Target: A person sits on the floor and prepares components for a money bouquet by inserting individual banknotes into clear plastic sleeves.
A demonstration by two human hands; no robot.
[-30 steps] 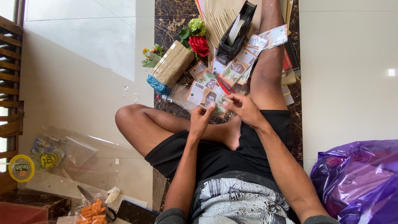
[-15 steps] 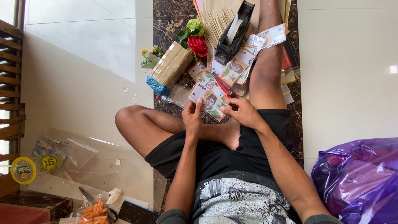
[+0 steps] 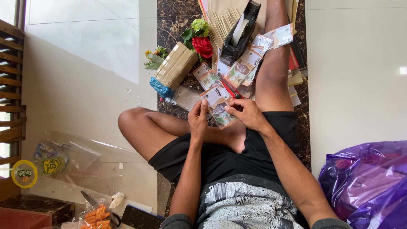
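Banknotes (image 3: 218, 106) pinched between left hand (image 3: 198, 120) and right hand (image 3: 246, 113) over lap.

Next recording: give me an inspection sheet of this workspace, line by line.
Surface: glossy pale tile floor with a dark marble strip.
Job's things: banknote held between both hands; more banknotes fanned beyond.
Clutter: tape dispenser, red rose, kraft-wrapped bundle, purple plastic bag, clear bags.
Hands: left hand and right hand pinch the banknote.
Cables: nothing seen.
Surroundings: wooden slats at left.
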